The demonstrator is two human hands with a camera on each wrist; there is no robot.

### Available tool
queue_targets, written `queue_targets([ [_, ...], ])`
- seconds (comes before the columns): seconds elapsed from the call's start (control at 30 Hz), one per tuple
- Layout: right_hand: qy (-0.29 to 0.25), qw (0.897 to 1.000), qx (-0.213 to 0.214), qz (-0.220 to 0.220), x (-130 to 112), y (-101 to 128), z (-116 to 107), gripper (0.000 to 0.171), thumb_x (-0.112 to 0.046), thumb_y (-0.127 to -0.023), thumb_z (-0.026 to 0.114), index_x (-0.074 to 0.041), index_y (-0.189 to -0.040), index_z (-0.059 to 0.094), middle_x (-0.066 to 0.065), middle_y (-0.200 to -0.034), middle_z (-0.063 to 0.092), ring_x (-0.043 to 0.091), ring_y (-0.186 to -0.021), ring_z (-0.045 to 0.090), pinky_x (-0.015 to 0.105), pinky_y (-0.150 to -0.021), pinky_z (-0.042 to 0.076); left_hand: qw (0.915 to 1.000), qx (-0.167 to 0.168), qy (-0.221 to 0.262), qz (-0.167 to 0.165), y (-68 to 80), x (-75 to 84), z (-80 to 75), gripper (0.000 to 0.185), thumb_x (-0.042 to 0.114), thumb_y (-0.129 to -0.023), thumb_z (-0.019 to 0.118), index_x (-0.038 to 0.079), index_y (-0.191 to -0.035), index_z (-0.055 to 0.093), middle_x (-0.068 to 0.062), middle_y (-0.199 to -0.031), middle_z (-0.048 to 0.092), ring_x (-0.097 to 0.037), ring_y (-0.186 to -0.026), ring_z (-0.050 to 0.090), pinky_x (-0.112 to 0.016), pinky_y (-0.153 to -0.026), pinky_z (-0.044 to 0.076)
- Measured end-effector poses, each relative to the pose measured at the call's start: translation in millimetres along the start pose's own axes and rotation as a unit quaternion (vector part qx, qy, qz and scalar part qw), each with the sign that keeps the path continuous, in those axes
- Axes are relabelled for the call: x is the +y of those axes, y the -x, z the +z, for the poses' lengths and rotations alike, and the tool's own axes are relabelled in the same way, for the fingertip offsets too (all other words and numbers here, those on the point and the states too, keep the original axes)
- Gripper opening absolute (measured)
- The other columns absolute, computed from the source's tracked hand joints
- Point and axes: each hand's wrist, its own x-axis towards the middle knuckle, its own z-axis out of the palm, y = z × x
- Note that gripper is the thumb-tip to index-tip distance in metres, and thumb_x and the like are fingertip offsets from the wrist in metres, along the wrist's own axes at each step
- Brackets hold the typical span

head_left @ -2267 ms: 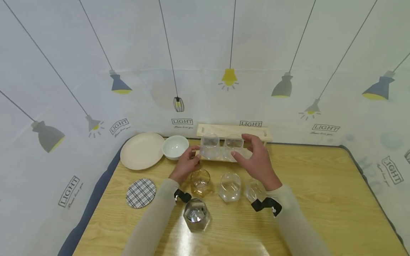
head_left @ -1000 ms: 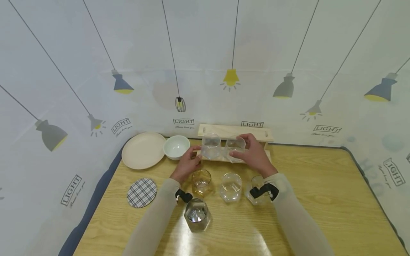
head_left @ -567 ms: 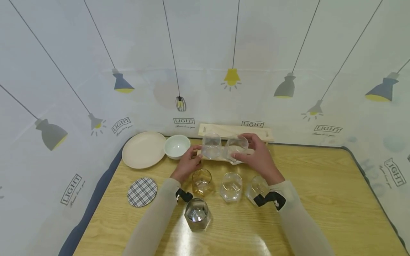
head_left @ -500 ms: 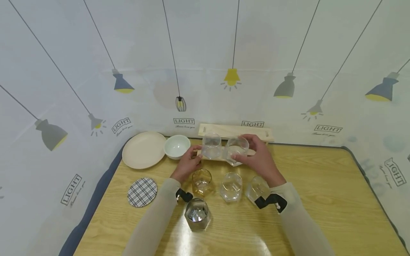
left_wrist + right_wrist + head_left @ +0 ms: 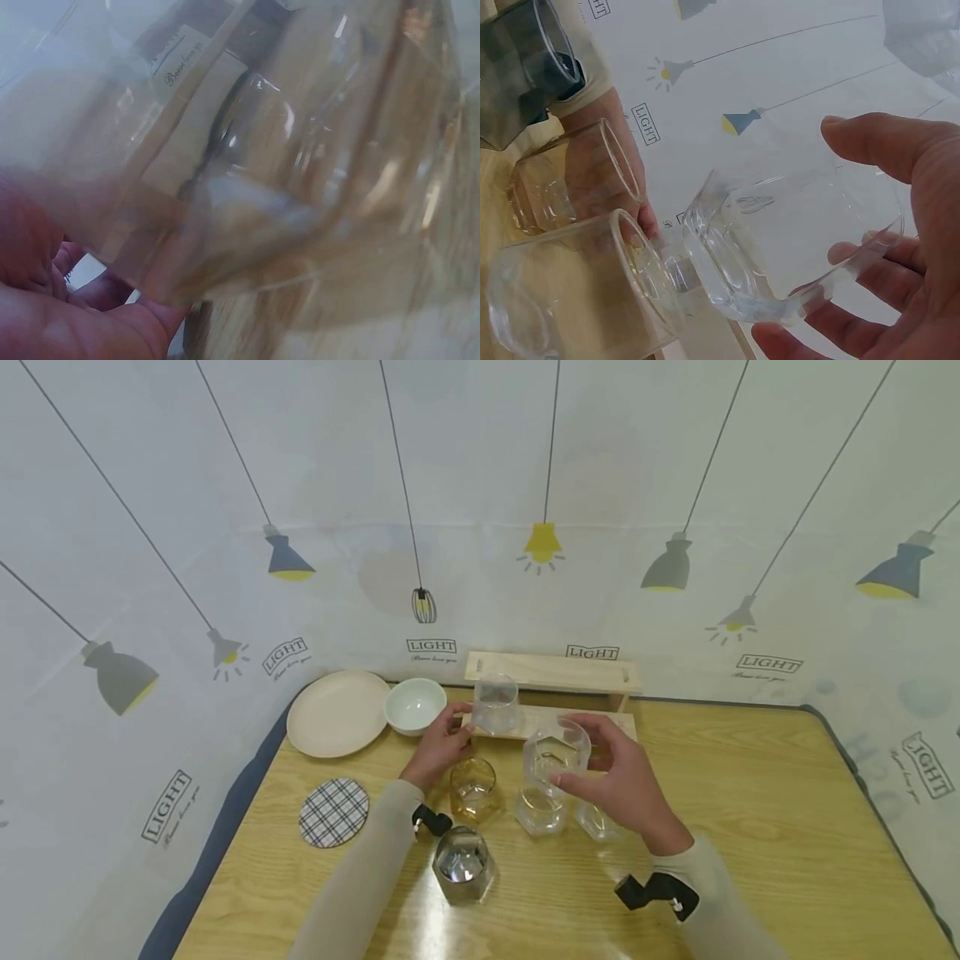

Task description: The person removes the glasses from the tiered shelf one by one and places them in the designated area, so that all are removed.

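My right hand (image 5: pixel 576 752) holds a clear faceted glass (image 5: pixel 555 750) in the air over the row of glasses on the table. In the right wrist view the thumb and fingers of this hand (image 5: pixel 810 232) curl round the tilted glass (image 5: pixel 795 240). My left hand (image 5: pixel 441 745) grips the left end of the lower shelf of the wooden rack (image 5: pixel 603 723). A second clear glass (image 5: pixel 495 703) stands on that shelf next to it. The left wrist view is filled by the blurred amber glass (image 5: pixel 300 187), with my palm (image 5: pixel 60 315) at the lower left.
On the wooden table (image 5: pixel 750 827) stand an amber glass (image 5: pixel 472 787), two clear glasses (image 5: pixel 542 810) (image 5: pixel 597 821) and a dark grey glass (image 5: pixel 461 864). A beige plate (image 5: pixel 337 712), white bowl (image 5: pixel 414 702) and checked coaster (image 5: pixel 333 812) lie left. A printed curtain backs the table.
My right hand has lifted the right-hand clear glass off the rack's lower shelf and drawn it toward me, above the row of glasses. The left hand has stayed at the rack's end.
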Motion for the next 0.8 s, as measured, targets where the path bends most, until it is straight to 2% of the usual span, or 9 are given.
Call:
queue_targets([
  [0.1,0.017,0.999,0.001,-0.028,0.9,13.1,2.9,0.070,-0.020,-0.085,0.091,-0.026,-0.147,0.058,0.005,-0.141,0.066,0.023,-0.123,0.066,0.033,-0.086,0.062,1.0000,0.000,0.001,0.002,0.7,0.5,0.3,0.036,0.012,-0.110,0.056,0.017,-0.146,0.052,-0.017,-0.130,0.058,-0.022,-0.109,0.059,-0.035,-0.092,0.059],
  [0.2,0.003,0.998,-0.009,-0.054,1.7,24.9,5.8,0.072,-0.014,-0.083,0.092,-0.023,-0.146,0.059,0.005,-0.141,0.066,0.014,-0.127,0.063,0.035,-0.084,0.063,1.0000,0.001,-0.001,0.002,0.4,0.5,0.3,0.036,0.012,-0.110,0.056,0.018,-0.145,0.053,-0.016,-0.131,0.058,-0.021,-0.109,0.059,-0.034,-0.090,0.059],
  [0.3,-0.020,0.996,-0.026,-0.078,2.7,36.4,7.8,0.075,-0.009,-0.079,0.093,-0.019,-0.146,0.059,0.007,-0.141,0.066,0.012,-0.126,0.063,0.035,-0.082,0.064,1.0000,0.001,-0.005,0.001,-0.9,-0.3,0.6,0.036,0.013,-0.110,0.057,0.018,-0.146,0.053,-0.017,-0.132,0.058,-0.022,-0.111,0.059,-0.034,-0.091,0.059],
  [0.4,-0.029,0.995,-0.041,-0.090,5.4,48.5,10.1,0.076,-0.008,-0.078,0.094,-0.017,-0.146,0.060,0.007,-0.143,0.066,0.010,-0.127,0.063,0.035,-0.080,0.064,1.0000,0.001,-0.007,0.002,-1.8,-1.4,1.2,0.037,0.013,-0.110,0.057,0.018,-0.146,0.053,-0.018,-0.133,0.057,-0.023,-0.112,0.059,-0.036,-0.093,0.059],
  [0.53,-0.013,0.995,-0.052,-0.086,12.6,62.3,14.1,0.074,-0.013,-0.079,0.094,-0.018,-0.145,0.061,0.003,-0.142,0.067,0.006,-0.125,0.061,0.035,-0.080,0.063,1.0000,0.001,-0.004,0.004,-0.8,-1.2,1.6,0.037,0.013,-0.110,0.056,0.018,-0.147,0.052,-0.018,-0.134,0.057,-0.023,-0.113,0.059,-0.038,-0.095,0.060],
  [0.63,-0.005,0.994,-0.062,-0.086,18.8,69.5,17.3,0.072,-0.017,-0.079,0.094,-0.018,-0.143,0.062,0.003,-0.139,0.069,0.008,-0.120,0.064,0.035,-0.079,0.064,1.0000,0.003,-0.001,0.004,-0.3,-1.2,1.2,0.038,0.012,-0.110,0.056,0.017,-0.147,0.052,-0.019,-0.135,0.057,-0.022,-0.112,0.059,-0.039,-0.095,0.060],
  [0.8,-0.030,0.993,-0.085,-0.076,26.3,78.8,24.0,0.071,-0.016,-0.079,0.095,-0.015,-0.141,0.063,0.008,-0.135,0.069,0.017,-0.109,0.070,0.039,-0.079,0.066,1.0000,0.001,0.001,0.002,-0.8,-1.6,1.1,0.038,0.012,-0.110,0.056,0.016,-0.147,0.051,-0.017,-0.133,0.057,-0.021,-0.109,0.058,-0.036,-0.092,0.059],
])
